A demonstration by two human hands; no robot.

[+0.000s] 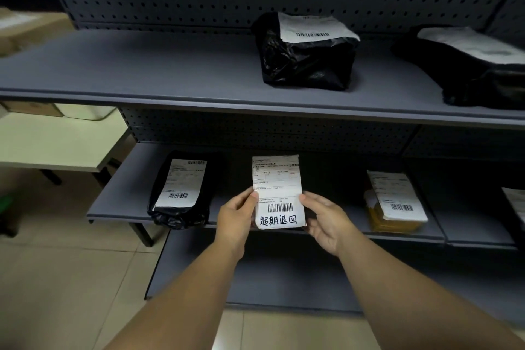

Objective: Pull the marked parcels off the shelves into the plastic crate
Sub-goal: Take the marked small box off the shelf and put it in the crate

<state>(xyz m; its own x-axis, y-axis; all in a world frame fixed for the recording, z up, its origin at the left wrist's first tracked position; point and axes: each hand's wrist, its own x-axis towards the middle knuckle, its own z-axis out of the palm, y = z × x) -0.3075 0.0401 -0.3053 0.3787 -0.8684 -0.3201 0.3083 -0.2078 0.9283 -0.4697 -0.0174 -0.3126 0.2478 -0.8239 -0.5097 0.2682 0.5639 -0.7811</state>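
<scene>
item in hand: one flat parcel point(278, 193), dark wrapper mostly hidden under its white shipping label, with bold handwritten characters inked below the barcode; i read that handwriting as the mark the task asks for, so this one counts as a pull. location: at the front lip of the middle shelf point(119, 202), tilted up toward my camera so the label faces me, most likely so the marking can be checked. grip: my left hand point(237, 219) pinches the label's left edge, thumb on the face; my right hand point(324, 221) curls round the right edge, thumb on the face too. both hands are closed on the parcel at its lower end, which keeps the writing and barcode uncovered. neighbours on the same shelf: a black poly-bag parcel point(179, 193) to the left and a yellow padded parcel point(395, 202) to the right, both lying flat with printed labels up, no handwriting that i can make out. upper shelf point(142, 71): a bulky black bagged parcel point(306, 54) and a second black parcel point(468, 65) at the right edge, labels on top, too blurred to judge for marks. the plastic crate is not in view, so i cannot say where the drop goes. off to the left, a pale table point(56, 145) and cardboard boxes point(25, 28).
</scene>
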